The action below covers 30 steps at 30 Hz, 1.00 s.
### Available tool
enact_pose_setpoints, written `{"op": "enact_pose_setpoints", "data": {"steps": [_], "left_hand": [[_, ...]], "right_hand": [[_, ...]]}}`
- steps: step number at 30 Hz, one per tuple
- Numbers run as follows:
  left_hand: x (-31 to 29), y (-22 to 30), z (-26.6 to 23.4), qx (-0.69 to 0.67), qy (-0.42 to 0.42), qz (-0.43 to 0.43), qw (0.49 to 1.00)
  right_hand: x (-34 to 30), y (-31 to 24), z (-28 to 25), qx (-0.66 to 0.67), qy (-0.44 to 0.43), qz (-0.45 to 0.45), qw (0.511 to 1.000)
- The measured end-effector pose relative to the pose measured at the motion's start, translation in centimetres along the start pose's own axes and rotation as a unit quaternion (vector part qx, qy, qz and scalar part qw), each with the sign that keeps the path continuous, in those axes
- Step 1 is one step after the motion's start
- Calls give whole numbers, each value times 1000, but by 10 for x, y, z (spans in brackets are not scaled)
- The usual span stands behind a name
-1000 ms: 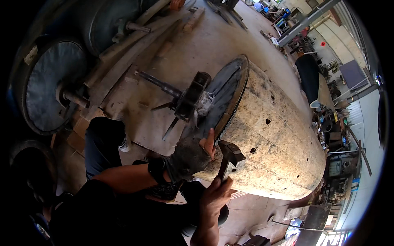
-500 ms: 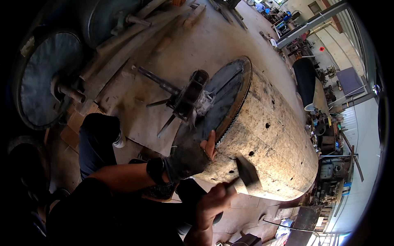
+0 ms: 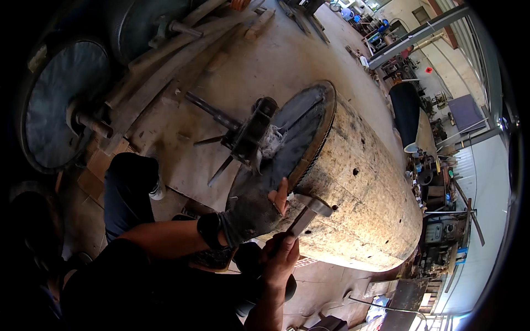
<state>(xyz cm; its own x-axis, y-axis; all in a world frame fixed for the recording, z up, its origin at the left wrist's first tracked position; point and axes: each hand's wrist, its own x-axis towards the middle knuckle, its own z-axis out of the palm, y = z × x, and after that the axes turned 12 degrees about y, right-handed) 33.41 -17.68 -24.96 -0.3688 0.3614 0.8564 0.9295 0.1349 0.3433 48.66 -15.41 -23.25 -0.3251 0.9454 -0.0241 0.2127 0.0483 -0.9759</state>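
Note:
A large drum [image 3: 364, 182] with a mottled cream covering and several small dark holes lies on its side before me. Its grey end face [image 3: 298, 129] has a dark toothed-looking rim. My left hand [image 3: 256, 215], in a dark glove with bare fingertips, rests against the near part of this rim. One finger points up along it; the others are bent and partly hidden, and whatever they pinch is too small to make out. Gripped by its handle, a hammer [image 3: 319, 206] is in my bare right hand [image 3: 281, 256]. The hammer head lies at the rim, right beside my left fingertips.
A dark metal shaft and bracket [image 3: 248, 132] with jutting rods sticks out of the drum's end. Two more drums [image 3: 61, 110] with shafts stand at the left, beside long wooden planks [image 3: 165, 71]. Machinery and a black roll [image 3: 406, 116] line the right side.
The hammer has swung left and up from over the drum's side to the rim beside my left fingers. My left hand stays at the rim. The view has shifted slightly.

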Motion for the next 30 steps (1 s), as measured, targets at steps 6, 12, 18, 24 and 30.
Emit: {"op": "enact_pose_setpoints", "data": {"steps": [6,12,18,24,30], "left_hand": [[-2,3,0,20,-9,8,1000],[-1,0,1,16,2,19,1000],[-2,-1,4,-36,3,0,999],[0,-2,0,-3,-13,5,1000],[3,-2,-1,-73,7,-45,996]], "right_hand": [[-15,-6,-7,-95,234,-193,948],[-14,3,-18,-300,147,-241,911],[-8,10,-12,-289,200,-315,882],[-25,8,-15,-83,282,-242,925],[-1,10,-12,-409,131,-255,866]]}}
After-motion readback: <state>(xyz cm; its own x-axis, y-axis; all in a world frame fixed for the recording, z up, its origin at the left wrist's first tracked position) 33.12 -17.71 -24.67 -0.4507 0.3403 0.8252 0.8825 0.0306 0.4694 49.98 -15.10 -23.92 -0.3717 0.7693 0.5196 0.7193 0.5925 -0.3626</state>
